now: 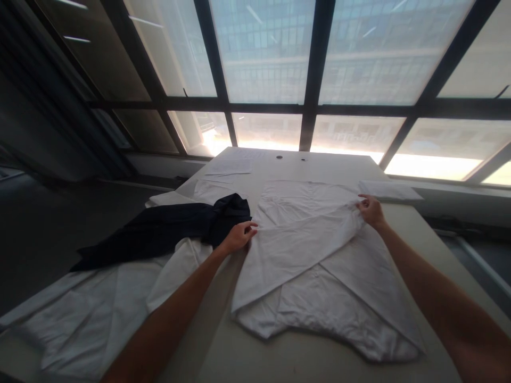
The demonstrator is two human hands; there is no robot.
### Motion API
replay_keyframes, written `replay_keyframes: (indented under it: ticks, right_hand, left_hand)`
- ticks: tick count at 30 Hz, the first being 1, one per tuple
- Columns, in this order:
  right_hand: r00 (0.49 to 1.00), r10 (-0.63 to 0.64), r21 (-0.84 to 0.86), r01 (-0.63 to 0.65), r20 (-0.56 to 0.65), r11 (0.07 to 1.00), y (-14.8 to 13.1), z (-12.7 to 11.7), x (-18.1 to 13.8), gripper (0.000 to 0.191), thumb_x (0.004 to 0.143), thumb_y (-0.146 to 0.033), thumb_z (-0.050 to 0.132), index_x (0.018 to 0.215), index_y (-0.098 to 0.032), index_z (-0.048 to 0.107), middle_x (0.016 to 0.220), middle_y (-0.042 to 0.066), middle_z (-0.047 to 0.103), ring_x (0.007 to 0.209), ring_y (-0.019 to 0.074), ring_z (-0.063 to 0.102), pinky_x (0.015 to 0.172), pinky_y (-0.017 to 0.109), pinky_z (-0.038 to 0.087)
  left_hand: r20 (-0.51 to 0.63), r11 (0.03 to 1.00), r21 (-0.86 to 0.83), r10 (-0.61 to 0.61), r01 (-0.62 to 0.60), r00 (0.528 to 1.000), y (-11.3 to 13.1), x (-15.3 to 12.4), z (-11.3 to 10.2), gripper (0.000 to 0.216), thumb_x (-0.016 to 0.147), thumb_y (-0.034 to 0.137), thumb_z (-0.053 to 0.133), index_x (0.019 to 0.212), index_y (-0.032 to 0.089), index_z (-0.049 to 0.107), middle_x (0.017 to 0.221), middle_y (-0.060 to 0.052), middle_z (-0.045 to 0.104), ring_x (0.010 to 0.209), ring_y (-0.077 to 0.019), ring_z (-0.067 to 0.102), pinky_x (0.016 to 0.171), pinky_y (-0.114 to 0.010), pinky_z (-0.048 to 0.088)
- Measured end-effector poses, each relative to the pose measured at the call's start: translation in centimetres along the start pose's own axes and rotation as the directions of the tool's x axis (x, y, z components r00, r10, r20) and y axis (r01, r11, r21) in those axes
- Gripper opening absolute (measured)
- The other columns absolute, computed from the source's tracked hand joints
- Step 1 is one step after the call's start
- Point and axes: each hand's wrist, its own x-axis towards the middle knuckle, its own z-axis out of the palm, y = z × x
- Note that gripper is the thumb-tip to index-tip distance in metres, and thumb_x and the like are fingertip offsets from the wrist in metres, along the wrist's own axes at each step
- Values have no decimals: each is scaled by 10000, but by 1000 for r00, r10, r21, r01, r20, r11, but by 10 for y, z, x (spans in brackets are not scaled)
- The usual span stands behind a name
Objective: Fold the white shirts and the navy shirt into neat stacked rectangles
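- White garment (303, 250) lies spread on the desk (243, 361), between the two hands, its left edge by the left one and its upper right edge by the right one; most of it extends below them, nearer the person.
- Across it, a folded-over layer runs slantwise, its top edge stretching from one hand to the other.
- Left hand (240, 236): just beside the dark cloth (171, 223), which is bunched over other white cloth (91, 314); its fingers are nearly closed, thumb and fingertips pinching the garment's layer at the left edge.
- Right hand (370, 209): slightly farther from the person than the left; thumb and fingers are drawn together on the layer's right end, the index finger straighter than the others.
- Just beyond the right hand, a flat white piece (391, 190) rests at the desk's right edge.
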Motion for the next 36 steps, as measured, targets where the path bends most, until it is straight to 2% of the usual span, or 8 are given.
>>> replay_keyframes:
  ticks: [11,16,18,20,23,25,29,36]
  right_hand:
    - [987,139,-214,-118,86,970,-16,11,-9,390,796,-252,596,1159,-117,640,933,125,686,916,260,611,870,375,455]
    - [995,-91,-226,99,46,969,-100,22,-67,356,902,-240,486,1212,-134,626,1243,175,608,1182,292,509,1018,443,384]
    - [923,-315,-83,340,222,937,-154,26,-120,330,914,-245,503,1206,-165,633,1239,138,609,1176,276,513,1007,432,402]
    - [764,-512,98,519,393,849,-207,27,-182,295,921,-245,537,1194,-211,641,1185,99,621,1116,254,535,981,424,416]
    - [535,-655,270,627,533,731,-267,24,-270,269,888,-292,632,1151,-237,645,1142,83,620,1043,250,541,951,417,417]
    - [463,-672,324,626,577,709,-292,23,-311,251,885,-292,635,1129,-237,636,1102,82,621,1000,249,546,920,400,433]
    - [506,-596,321,530,624,785,-315,27,-351,318,884,-253,608,1201,-243,596,1084,91,623,978,271,547,878,398,458]
    - [569,-421,353,233,706,906,-323,42,-380,724,846,-333,632,1508,-228,358,1436,150,460,1291,351,407,1064,508,381]
  left_hand:
    - [-37,995,97,-7,11,999,-8,-13,1,318,865,403,579,1077,226,736,867,-40,704,845,-224,641,815,-300,470]
    - [19,996,89,-14,12,1000,-13,-9,-2,364,869,410,562,1140,227,722,882,-40,705,836,-220,640,805,-302,471]
    - [10,998,63,-15,14,1000,-16,-7,0,360,884,409,536,1120,213,725,869,-41,709,828,-218,647,793,-295,473]
    - [-12,999,39,-18,19,1000,-17,-6,1,354,887,404,527,1096,200,727,880,-46,722,835,-220,656,784,-289,479]
    - [-44,999,22,-22,23,999,-15,-6,3,343,891,392,517,1068,190,730,944,-60,741,893,-233,669,810,-294,488]
    - [-58,1000,16,-18,19,998,-13,-7,4,337,898,379,504,1059,186,728,995,-67,745,940,-242,671,847,-304,490]
    - [-78,1000,-1,0,0,997,-8,-11,3,322,910,350,493,1056,181,725,1055,-75,745,983,-244,675,903,-318,487]
    - [-81,1000,-8,7,-7,997,-7,-13,3,293,909,310,504,1054,183,727,1046,-69,747,962,-234,679,902,-312,485]
